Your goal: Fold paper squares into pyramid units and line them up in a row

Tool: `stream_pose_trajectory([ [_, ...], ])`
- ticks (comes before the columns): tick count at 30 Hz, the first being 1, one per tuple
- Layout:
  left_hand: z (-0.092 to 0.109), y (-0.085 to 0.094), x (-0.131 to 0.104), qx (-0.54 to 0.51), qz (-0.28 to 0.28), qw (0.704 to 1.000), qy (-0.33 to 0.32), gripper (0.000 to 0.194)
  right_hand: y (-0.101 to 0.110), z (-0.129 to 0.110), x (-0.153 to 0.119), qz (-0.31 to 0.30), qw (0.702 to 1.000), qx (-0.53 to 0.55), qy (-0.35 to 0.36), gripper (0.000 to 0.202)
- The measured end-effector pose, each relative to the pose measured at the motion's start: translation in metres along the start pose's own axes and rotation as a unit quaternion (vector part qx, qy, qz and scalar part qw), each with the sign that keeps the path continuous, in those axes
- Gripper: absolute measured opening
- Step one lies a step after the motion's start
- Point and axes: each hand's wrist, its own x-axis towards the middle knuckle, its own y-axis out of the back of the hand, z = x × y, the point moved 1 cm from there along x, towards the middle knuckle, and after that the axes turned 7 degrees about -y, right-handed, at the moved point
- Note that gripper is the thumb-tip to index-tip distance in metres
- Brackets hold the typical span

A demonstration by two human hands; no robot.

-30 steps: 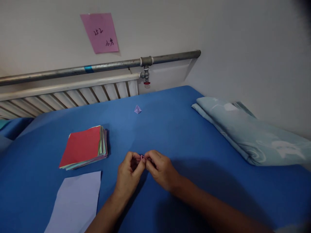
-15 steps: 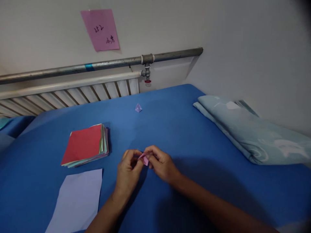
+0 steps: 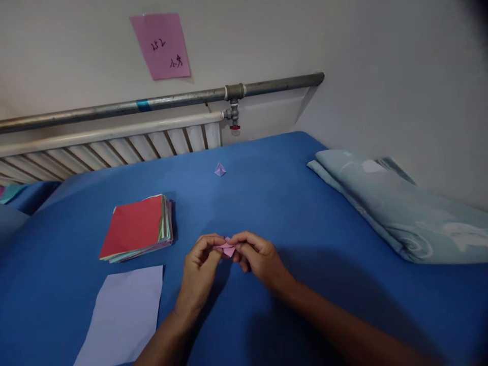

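A small folded piece of pink paper (image 3: 227,249) is held up between both hands, over the blue surface. My left hand (image 3: 201,267) pinches its left side between thumb and fingers. On its right side, my right hand (image 3: 260,258) grips it with thumb and index finger, the other fingers curled below. Fingertips hide parts of the paper's edges. Farther back lies a small folded purple paper piece (image 3: 220,170), apart from the hands.
To the left are a stack of coloured paper with a red top sheet (image 3: 133,226) and a pale lilac sheet (image 3: 124,312). A folded light-green blanket (image 3: 396,213) lies right. Behind are a radiator (image 3: 152,145) and a metal pipe (image 3: 183,98).
The pink paper has turned in my fingers and shows a wider, flatter shape. My right hand has shifted slightly right, and the whole view has moved a little.
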Motion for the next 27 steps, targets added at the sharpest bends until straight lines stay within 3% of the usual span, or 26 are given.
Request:
stream_pose_trajectory([
  [5,-0.001,-0.002,0.001,-0.064,-0.002,0.997,0.033,0.019,0.004,-0.003,-0.005,-0.001,0.991,-0.082,0.105,0.02],
  [7,-0.001,-0.002,0.001,-0.08,-0.002,0.996,0.038,0.028,0.004,-0.004,-0.006,-0.01,0.989,-0.095,0.113,0.018],
  [12,-0.001,-0.003,0.0,-0.084,-0.028,0.995,0.05,0.037,0.002,-0.003,-0.003,-0.005,1.0,0.021,0.004,0.016],
  [16,-0.004,-0.005,0.0,-0.095,-0.033,0.993,0.063,0.039,0.002,0.002,0.003,-0.017,0.999,0.008,-0.048,0.018],
  [20,-0.008,-0.003,0.001,-0.076,-0.021,0.994,0.07,0.046,0.004,0.004,0.005,-0.002,0.998,-0.022,-0.054,0.013],
  [24,-0.01,0.0,0.003,-0.027,-0.091,0.993,0.073,0.024,0.005,0.003,0.004,-0.004,0.998,-0.018,-0.061,0.014],
  [27,-0.008,0.002,0.004,0.007,-0.124,0.989,0.087,0.029,0.005,0.0,0.003,-0.011,0.998,-0.025,-0.065,0.014],
])
